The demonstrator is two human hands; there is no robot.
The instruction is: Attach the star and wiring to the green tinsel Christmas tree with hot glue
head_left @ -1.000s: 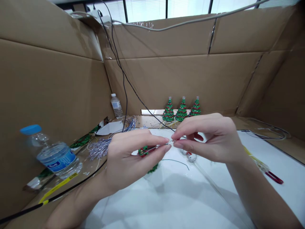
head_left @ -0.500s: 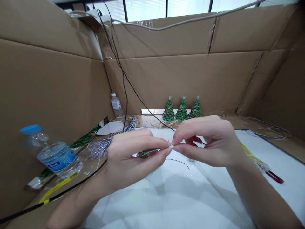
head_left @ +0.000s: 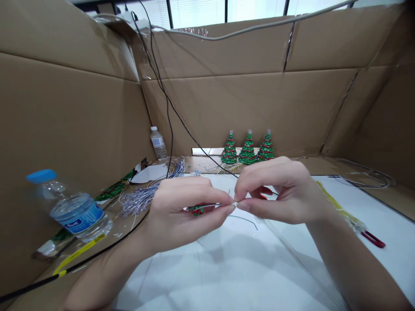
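Left hand: our left hand [head_left: 184, 214] pinches a thin wire [head_left: 211, 204] between thumb and forefinger.
Right hand: our right hand [head_left: 280, 196] pinches its end, fingertips just beside the left's.
Thin wire: we hold it above the white counter [head_left: 246, 268], running back into our left hand.
Trees: three small green trees [head_left: 248, 149] stand upright beyond our hands.
Yellow wires: a bundle of yellow wires [head_left: 333, 203] lies to our right.

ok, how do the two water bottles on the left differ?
Cap: the near bottle has a blue one, the far bottle a white one.
Label: the near bottle's is vivid blue, the far bottle's paler.
Apparent size: the near bottle looks much bigger than the far bottle, at least partly from closeness.
Shared: both clear, capped and labelled.
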